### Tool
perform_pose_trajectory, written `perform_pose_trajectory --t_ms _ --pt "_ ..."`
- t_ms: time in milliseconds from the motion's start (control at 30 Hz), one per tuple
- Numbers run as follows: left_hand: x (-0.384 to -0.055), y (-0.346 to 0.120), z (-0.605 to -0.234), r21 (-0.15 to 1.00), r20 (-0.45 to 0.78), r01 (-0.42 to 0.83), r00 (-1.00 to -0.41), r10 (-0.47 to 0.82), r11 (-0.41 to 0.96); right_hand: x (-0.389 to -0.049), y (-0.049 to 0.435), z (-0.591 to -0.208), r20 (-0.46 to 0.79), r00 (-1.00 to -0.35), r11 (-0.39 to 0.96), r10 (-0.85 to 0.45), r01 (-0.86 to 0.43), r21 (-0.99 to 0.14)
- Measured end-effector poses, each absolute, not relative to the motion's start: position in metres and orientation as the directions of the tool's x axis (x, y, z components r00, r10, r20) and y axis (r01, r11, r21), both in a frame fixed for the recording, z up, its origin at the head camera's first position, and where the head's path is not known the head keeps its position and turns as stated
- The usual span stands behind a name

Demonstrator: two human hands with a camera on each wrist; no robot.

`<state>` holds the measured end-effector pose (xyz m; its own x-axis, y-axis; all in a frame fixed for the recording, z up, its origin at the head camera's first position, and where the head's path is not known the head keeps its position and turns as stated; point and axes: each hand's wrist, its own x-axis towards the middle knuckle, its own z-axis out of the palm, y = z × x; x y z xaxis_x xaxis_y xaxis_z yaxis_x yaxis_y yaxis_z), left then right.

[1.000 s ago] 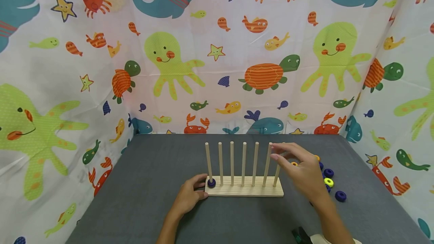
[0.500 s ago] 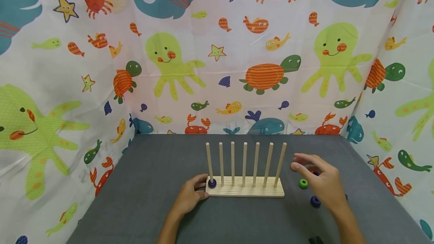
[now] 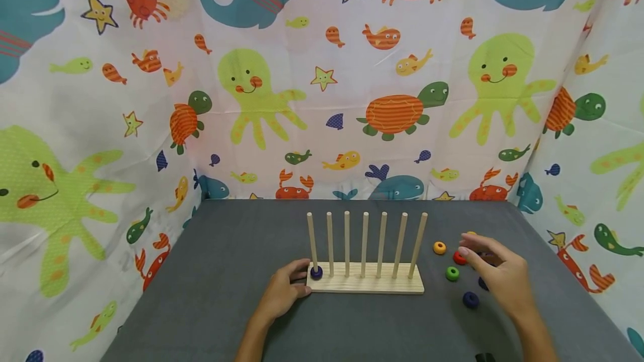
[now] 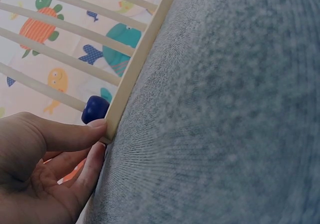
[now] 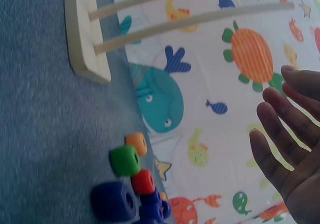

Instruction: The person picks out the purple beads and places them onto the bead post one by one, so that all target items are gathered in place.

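A wooden peg stand (image 3: 369,285) with a row of several upright pegs stands on the table. On its leftmost peg sits a dark blue bead (image 3: 316,273), down at the base. My left hand (image 3: 283,290) pinches the left end of the base, with the thumb (image 4: 80,135) on one side and fingers on the other. Over the loose beads at the right hovers my right hand (image 3: 505,275), fingers parted and nothing visible between them. Around it lie an orange bead (image 3: 439,248), a red bead (image 3: 459,258), a green bead (image 3: 452,274) and a blue bead (image 3: 470,299).
More blue beads (image 5: 150,211) lie partly hidden under the right hand in the head view. A grey cloth (image 3: 241,239) covers the table. A curtain (image 3: 322,105) printed with sea animals hangs behind and at both sides. A small dark object (image 3: 485,357) shows at the bottom edge.
My right hand has moved from the tops of the right-hand pegs rightward and down to above the loose beads. The left hand keeps its grip on the peg stand.
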<state>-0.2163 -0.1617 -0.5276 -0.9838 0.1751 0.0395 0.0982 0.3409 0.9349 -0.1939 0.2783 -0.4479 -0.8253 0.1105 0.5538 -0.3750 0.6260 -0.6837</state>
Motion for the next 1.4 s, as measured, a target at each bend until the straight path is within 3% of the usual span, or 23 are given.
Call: perform_pose_trajectory --t_ms 800,1200,1400 --pt "-0.218 -0.162 -0.525 0.931 0.042 0.102 -0.984 0.176 0.350 -0.195 0.343 -0.477 0.381 -0.909 0.674 0.168 -0.176 -0.717" --pt "-0.219 -0.161 -0.529 0.931 0.043 0.102 -0.984 0.172 0.351 -0.196 0.374 -0.490 0.154 -0.974 0.717 0.163 0.010 -0.697" --pt "-0.218 -0.162 -0.529 0.929 0.045 0.102 -0.985 0.166 0.355 -0.198 0.388 -0.494 0.073 -0.990 0.729 0.124 0.041 -0.684"
